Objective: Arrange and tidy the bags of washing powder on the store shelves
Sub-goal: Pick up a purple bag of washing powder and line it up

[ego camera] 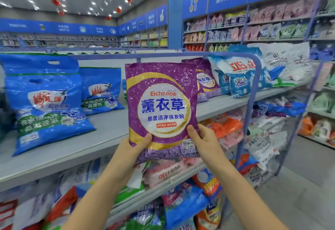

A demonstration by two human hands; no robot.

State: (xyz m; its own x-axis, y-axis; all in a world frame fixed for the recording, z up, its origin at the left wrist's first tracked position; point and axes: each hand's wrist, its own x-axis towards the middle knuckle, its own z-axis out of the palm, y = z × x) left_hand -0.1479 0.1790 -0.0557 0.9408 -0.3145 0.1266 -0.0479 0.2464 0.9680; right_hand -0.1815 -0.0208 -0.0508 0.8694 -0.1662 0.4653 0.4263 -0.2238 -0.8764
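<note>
You have one purple bag [161, 106] of washing powder up in front of you, upright with its label toward you, held clear above the top shelf [108, 130]. Your left hand [135, 148] grasps its lower left corner, thumb on the front. Your right hand [201, 139] grasps the lower right edge the same way, beside the price sticker. I judge this the placing step: the bag is lifted but not yet set down. The matching purple bags [206, 79] stand just behind it to the right, next to the white-and-blue bags [239, 74]. So the next move likely calls for carrying it far and right and standing it in front of that row, label outward, base flat so the soft pack does not slump. To the left the grey shelf shows a bare stretch, then two large blue bags [47, 103] leaning back. A blue rail [257, 70] frames the shelf end. The lower shelves hold jumbled packs, and across the aisle wall shelving [272, 28] under blue signs carries more goods
</note>
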